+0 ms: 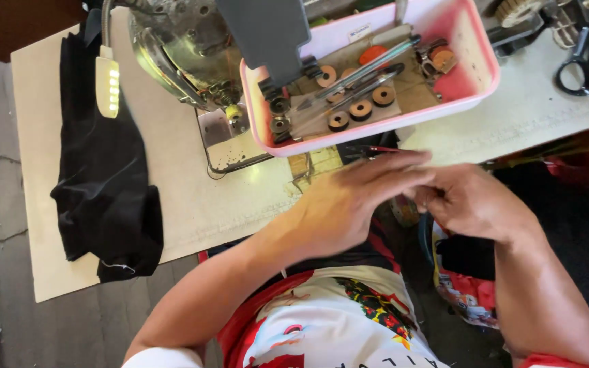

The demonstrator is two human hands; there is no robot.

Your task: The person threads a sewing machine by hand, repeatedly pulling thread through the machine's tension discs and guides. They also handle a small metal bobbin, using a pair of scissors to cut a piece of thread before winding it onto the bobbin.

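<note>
Nearest: left hand (349, 204) and right hand (468, 204), fingertips together at table edge (192, 225), apparently pinching something small; item hidden, grip unclear. Step, judged: fine fingertip work. Next, judged: steady, precise fingers. Beyond: pink tray (475, 82) of bobbins (360, 110), sewing machine (192, 48), black cloth (103, 177), scissors (587, 58).

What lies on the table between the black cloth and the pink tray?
Between the black cloth and the pink tray, the head view shows the sewing machine with its small lamp and metal needle plate on the white table.
</note>
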